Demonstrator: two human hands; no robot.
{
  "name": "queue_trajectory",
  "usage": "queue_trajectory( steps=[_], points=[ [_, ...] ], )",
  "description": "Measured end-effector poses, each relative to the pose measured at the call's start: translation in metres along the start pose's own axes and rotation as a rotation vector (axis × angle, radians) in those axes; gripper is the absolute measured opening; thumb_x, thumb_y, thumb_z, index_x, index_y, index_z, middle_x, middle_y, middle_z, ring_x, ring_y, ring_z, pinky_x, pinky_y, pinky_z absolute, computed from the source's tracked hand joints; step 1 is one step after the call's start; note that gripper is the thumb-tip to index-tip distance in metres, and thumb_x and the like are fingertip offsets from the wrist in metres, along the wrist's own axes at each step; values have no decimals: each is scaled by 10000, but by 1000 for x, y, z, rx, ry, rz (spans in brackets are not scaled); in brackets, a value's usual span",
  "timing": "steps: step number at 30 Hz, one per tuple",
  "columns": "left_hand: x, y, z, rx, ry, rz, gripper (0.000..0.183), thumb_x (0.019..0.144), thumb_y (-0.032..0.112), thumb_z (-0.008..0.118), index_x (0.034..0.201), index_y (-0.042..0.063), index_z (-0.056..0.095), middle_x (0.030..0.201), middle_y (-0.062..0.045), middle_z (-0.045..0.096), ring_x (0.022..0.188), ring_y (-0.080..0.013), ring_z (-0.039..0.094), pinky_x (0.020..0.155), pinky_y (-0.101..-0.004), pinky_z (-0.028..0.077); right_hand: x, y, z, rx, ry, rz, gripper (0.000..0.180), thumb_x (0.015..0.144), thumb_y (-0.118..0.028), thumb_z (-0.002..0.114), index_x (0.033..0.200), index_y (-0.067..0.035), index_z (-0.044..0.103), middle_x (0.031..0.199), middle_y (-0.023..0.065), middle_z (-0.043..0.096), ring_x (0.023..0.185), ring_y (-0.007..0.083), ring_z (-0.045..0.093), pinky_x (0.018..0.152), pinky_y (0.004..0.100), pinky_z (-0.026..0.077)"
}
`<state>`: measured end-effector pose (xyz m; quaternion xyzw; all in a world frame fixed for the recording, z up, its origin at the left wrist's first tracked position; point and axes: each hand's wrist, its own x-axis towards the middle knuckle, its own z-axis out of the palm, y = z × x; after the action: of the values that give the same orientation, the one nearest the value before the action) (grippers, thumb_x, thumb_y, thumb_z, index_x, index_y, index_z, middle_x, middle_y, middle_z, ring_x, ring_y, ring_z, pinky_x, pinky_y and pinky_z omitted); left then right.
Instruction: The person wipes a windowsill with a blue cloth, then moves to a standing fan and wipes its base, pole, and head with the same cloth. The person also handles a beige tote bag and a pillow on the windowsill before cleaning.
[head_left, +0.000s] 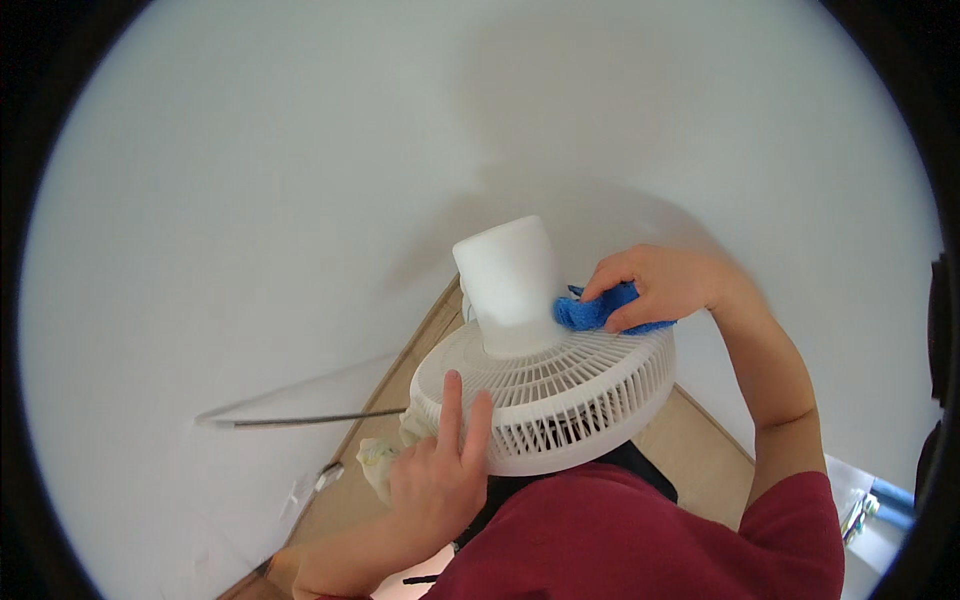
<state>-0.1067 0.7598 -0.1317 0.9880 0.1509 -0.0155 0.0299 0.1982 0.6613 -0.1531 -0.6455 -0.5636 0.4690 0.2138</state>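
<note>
Before me is a white electric fan, its round slatted grille (581, 397) tilted towards me and its smooth motor housing (514, 292) pointing up and away. My right hand (660, 285) pinches a blue textured cloth (581, 313) against the far right of the grille, close to the housing. On the near left rim lies my left hand (442, 465), with two fingers stretched over the slats. A pale yellowish cloth (379, 461) bunches out from under this hand; the thumb and how it grips are partly hidden. Dark fan blades show faintly through the side slats.
A white wall (262, 187) rises beyond the fan, with a wood-look floor (701, 450) below. On the left, a thin dark rod or cord (322, 418) runs between fan and wall. A small clear-and-white item (328, 476) lies by the wall's foot. Blue-edged objects (892, 506) stand far right.
</note>
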Motion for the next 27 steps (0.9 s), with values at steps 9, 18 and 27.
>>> queue_trajectory(
  steps=[9, 18, 27],
  points=[
    [-18, 50, 19, 83, 46, -11, 559, 694, 109, 534, 1243, 214, 523, 1140, -150, 585, 425, -85, 422, 381, -211, 375, 22, 16, 43, 159, -21, -243, 260, 735, -161, 576, 953, -48, 660, 892, 130, 653, 812, 257, 605, 735, 336, 475],
    [-14, 59, 19, 34, 31, -50, 557, 698, 132, 551, 1246, 223, 521, 1139, -128, 587, 428, -86, 426, 391, -209, 372, 46, -13, 42, -296, -400, -165, 210, 685, -91, 554, 840, -89, 695, 790, 82, 648, 697, 243, 589, 622, 335, 457],
    [-13, 43, 19, 15, 45, -72, 566, 663, 137, 573, 1224, 203, 541, 1153, -158, 573, 459, -97, 513, 393, -210, 394, 28, 42, 15, 448, 0, -52, 263, 690, -95, 533, 894, -15, 678, 748, 24, 646, 694, 111, 560, 629, 263, 449]
  ],
)
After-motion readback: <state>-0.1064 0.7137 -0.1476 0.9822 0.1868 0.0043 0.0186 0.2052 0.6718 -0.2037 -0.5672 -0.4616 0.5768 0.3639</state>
